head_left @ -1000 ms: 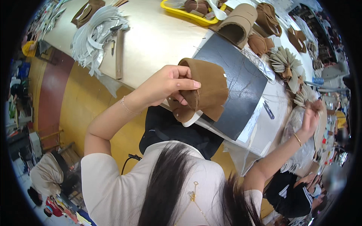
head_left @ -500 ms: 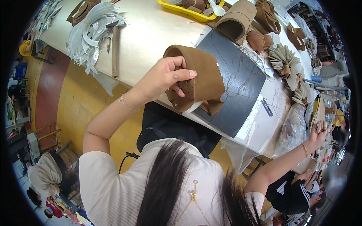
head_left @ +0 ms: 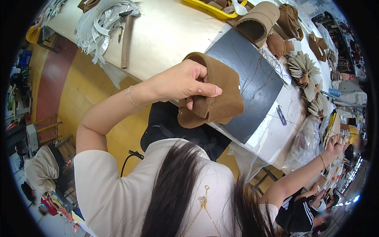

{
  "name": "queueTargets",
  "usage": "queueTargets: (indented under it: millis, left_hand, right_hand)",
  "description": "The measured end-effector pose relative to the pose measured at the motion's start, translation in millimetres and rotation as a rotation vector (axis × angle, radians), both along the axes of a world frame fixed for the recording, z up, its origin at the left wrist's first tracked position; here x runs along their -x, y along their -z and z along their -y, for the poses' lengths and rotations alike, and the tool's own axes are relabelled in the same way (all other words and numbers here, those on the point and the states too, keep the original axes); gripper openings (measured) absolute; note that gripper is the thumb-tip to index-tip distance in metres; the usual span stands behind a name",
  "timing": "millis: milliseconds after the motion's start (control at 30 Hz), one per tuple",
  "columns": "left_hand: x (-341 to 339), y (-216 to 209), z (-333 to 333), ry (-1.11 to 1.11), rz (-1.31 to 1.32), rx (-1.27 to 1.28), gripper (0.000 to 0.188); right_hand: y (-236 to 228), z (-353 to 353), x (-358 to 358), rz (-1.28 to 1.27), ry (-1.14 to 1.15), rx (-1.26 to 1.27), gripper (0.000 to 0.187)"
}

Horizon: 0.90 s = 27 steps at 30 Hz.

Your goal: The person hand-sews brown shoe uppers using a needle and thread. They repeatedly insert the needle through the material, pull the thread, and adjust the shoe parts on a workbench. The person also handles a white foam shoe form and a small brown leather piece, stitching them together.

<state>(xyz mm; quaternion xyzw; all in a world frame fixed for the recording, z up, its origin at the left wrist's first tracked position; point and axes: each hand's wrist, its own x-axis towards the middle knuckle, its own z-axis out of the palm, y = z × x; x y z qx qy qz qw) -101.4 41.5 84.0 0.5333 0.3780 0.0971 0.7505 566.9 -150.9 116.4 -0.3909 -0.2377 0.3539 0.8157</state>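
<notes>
left hand (head_left: 185, 81): gripping the suede piece (head_left: 215, 96) at frame centre, thumb lying on top and fingers curling under, grip clamped on the fold so the punched edge is facing up.
suede piece: being held lifted just above the near edge of the counter (head_left: 169, 35), over the dark mat (head_left: 252, 79); its lower flap is hanging free below the fingers.
right hand (head_left: 335, 143): reaching out to the far right of the frame, by a pile of small goods; too small to tell whether its grip is apart or together.
edges: the mat corner is lying just beside the suede, counter edge running diagonally beneath it.
open room: bare counter is lying upper left of the suede, between it and the hammer (head_left: 125, 37) and white strips (head_left: 98, 23); the upper right is crowding with brown pieces (head_left: 278, 44).
</notes>
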Motion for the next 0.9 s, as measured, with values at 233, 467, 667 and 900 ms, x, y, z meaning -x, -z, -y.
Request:
queueTargets:
  millis: [233, 467, 667, 900]
  left_hand:
    - [-1.2, -1.7, -1.8, 0.057, -0.033, -0.029, 0.029]
    - [6.8, 4.7, -1.3, 0.05, -0.112, -0.051, 0.03]
    - [17.1, -3.0, -11.7, -0.046, -0.014, -0.074, 0.034]
    - [27.9, -6.9, 0.1, -0.053, 0.285, -0.324, 0.034]
  right_hand:
    - [10.3, -0.5, -5.1, 0.078, 0.022, 0.137, 0.014]
    - [27.3, -17.9, 45.8, 0.152, 0.307, 0.377, 0.02]
    - [55.2, -37.9, 117.1, 0.236, 0.144, 0.55, 0.024]
    - [77.2, 15.3, 30.4, 0.694, 0.22, 1.418, 0.031]
